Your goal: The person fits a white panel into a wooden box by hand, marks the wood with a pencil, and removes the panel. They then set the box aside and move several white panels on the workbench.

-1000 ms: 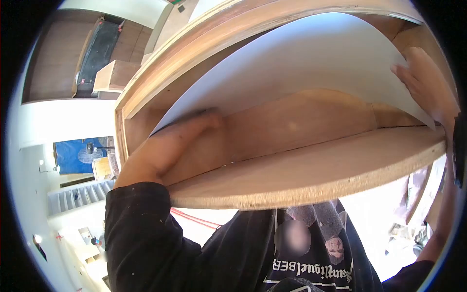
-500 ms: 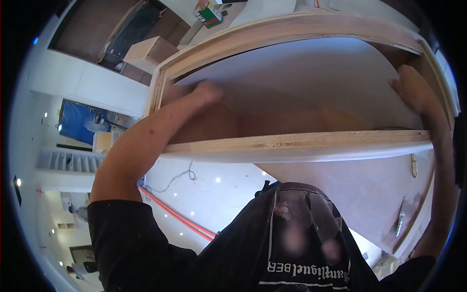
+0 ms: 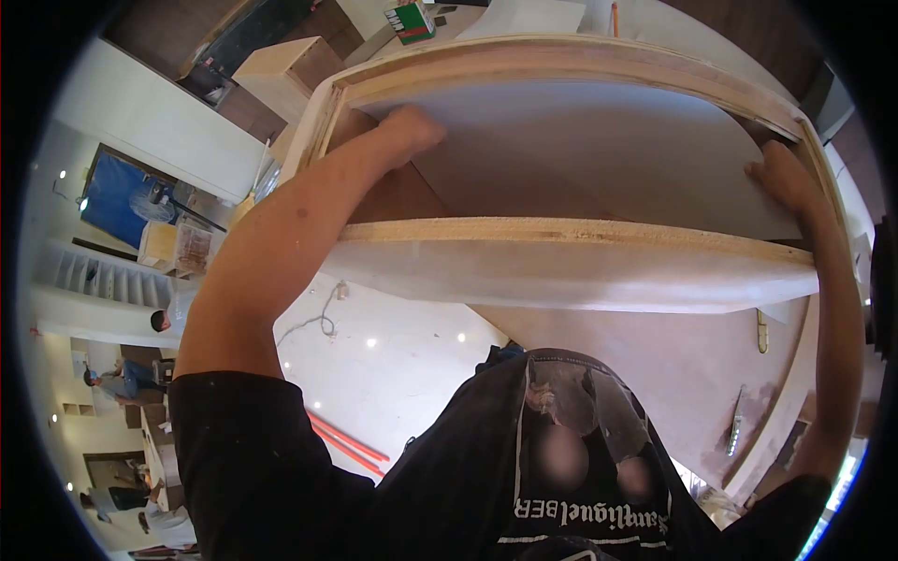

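Note:
A large thin white sheet [image 3: 599, 154] lies bowed inside an open wooden box frame [image 3: 561, 232]. Its left edge is under my left hand [image 3: 412, 133], whose fingers are closed around it. On the far side, my right hand [image 3: 784, 178] pinches the sheet's right edge near the frame's corner. Both sets of fingertips are partly hidden. Bare brown wood shows inside the box below my left wrist. The near rail of the frame crosses in front of the sheet's lower part and hides it.
A wooden box [image 3: 285, 75] stands beyond the frame's left corner, with a green and white carton [image 3: 412, 22] behind. Below the frame are a brown board [image 3: 645, 360], a utility knife [image 3: 736, 421] and orange tubes [image 3: 346, 444]. Several people [image 3: 122, 379] are at the far left.
My left hand has moved slightly up and right with the sheet's edge, and the sheet sits flatter. More of the frame's near outer side shows as the view has shifted.

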The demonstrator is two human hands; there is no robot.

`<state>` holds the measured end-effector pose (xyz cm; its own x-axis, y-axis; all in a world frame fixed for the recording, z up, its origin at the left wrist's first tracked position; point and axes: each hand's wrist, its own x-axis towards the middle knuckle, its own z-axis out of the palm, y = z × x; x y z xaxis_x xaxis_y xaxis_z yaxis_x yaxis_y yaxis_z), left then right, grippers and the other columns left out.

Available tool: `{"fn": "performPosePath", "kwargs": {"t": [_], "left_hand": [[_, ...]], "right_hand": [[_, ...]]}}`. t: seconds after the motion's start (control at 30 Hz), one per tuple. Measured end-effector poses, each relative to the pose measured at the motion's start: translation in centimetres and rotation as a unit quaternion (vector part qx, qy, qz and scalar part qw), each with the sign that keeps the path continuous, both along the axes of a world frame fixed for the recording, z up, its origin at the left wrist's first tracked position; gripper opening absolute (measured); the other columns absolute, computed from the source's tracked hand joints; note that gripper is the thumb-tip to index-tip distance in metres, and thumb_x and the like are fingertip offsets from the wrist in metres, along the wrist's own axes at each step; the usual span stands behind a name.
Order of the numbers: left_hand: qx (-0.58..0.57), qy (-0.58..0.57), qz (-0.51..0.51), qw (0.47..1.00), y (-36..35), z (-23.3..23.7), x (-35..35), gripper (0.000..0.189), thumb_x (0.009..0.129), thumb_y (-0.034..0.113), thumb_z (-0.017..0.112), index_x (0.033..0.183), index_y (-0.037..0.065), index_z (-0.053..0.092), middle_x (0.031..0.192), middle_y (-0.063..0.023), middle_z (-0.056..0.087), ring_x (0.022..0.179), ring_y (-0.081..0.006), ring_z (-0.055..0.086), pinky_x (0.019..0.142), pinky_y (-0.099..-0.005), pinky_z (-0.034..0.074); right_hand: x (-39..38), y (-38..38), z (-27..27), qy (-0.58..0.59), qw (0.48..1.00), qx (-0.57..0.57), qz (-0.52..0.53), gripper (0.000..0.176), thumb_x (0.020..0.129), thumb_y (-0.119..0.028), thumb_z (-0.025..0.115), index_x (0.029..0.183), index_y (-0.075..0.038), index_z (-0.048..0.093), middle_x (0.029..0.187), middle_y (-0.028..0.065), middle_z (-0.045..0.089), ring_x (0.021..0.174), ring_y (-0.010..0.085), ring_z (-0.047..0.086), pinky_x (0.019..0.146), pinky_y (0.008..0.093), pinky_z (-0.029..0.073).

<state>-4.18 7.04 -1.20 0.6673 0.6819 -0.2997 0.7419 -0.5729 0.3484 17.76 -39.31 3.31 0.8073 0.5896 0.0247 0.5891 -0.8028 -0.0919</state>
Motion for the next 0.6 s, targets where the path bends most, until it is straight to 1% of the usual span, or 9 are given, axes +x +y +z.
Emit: {"fn": "performPosePath", "kwargs": {"t": [0.07,0.17,0.23,0.27,0.37,0.47,0.53,0.6], "left_hand": [[-0.025,0.033,-0.012,0.999,-0.6,1.3,0.2,0.040,0.083,0.022,0.068,0.118,0.003,0.064,0.123,-0.0199,0.060,0.097,-0.0394,0.065,0.074,-0.0525,0.057],[-0.007,0.064,-0.002,0.998,-1.5,2.2,0.2,0.040,0.083,0.023,0.067,0.118,0.004,0.064,0.124,-0.0207,0.060,0.099,-0.0401,0.065,0.072,-0.0530,0.058],[0.073,0.083,-0.150,0.983,-0.6,1.7,-0.2,0.038,0.080,0.027,0.064,0.111,0.004,0.068,0.116,-0.0202,0.065,0.101,-0.0359,0.066,0.083,-0.0458,0.054],[0.117,0.087,-0.223,0.964,-0.2,1.6,0.1,0.038,0.079,0.029,0.062,0.107,0.004,0.070,0.112,-0.0200,0.068,0.102,-0.0338,0.066,0.088,-0.0422,0.052],[0.104,0.100,-0.141,0.979,-0.7,1.3,0.0,0.038,0.082,0.030,0.057,0.106,0.005,0.071,0.114,-0.0213,0.067,0.106,-0.0360,0.065,0.092,-0.0441,0.051],[0.087,0.151,-0.136,0.975,-1.6,2.3,0.2,0.042,0.084,0.030,0.059,0.110,-0.003,0.067,0.114,-0.0238,0.065,0.098,-0.0347,0.067,0.084,-0.0467,0.055],[0.162,0.188,-0.243,0.938,-0.9,1.7,0.8,0.038,0.083,0.028,0.057,0.103,-0.001,0.070,0.111,-0.0241,0.066,0.097,-0.0365,0.067,0.086,-0.0459,0.054],[0.229,0.214,-0.342,0.886,0.4,0.0,1.3,0.035,0.082,0.026,0.055,0.098,-0.001,0.071,0.107,-0.0242,0.067,0.096,-0.0379,0.067,0.087,-0.0449,0.054]], "right_hand": [[2.0,-0.6,-0.6,-0.010,1.000,-0.015,0.008,0.038,0.086,-0.026,0.065,0.092,0.011,0.062,0.096,0.0317,0.065,0.097,0.0407,0.064,0.087,0.0439,0.046],[3.2,-0.5,-1.0,0.005,1.000,-0.002,0.023,0.039,0.086,-0.027,0.065,0.095,0.010,0.062,0.098,0.0308,0.064,0.098,0.0398,0.063,0.087,0.0436,0.046],[2.8,-0.5,-0.9,-0.009,1.000,0.004,0.014,0.039,0.086,-0.029,0.066,0.096,0.009,0.062,0.099,0.0305,0.064,0.099,0.0394,0.063,0.087,0.0433,0.046],[2.7,-0.6,-0.5,-0.025,1.000,0.009,0.004,0.040,0.086,-0.029,0.066,0.096,0.009,0.062,0.100,0.0305,0.065,0.099,0.0392,0.063,0.087,0.0432,0.046],[3.7,-0.6,-0.5,-0.001,1.000,-0.011,0.011,0.040,0.087,-0.031,0.066,0.096,0.009,0.062,0.100,0.0301,0.065,0.099,0.0386,0.063,0.087,0.0431,0.046],[3.5,-0.4,-0.4,-0.018,1.000,-0.024,0.001,0.042,0.087,-0.031,0.066,0.095,0.010,0.062,0.100,0.0302,0.065,0.099,0.0389,0.063,0.087,0.0438,0.046],[2.9,0.0,0.1,-0.025,0.999,-0.041,-0.008,0.042,0.087,-0.031,0.066,0.095,0.010,0.063,0.100,0.0305,0.065,0.099,0.0395,0.063,0.087,0.0444,0.046],[2.3,0.3,0.5,-0.029,0.998,-0.046,-0.018,0.042,0.087,-0.032,0.066,0.093,0.010,0.063,0.099,0.0307,0.065,0.098,0.0402,0.063,0.086,0.0451,0.046]]}}
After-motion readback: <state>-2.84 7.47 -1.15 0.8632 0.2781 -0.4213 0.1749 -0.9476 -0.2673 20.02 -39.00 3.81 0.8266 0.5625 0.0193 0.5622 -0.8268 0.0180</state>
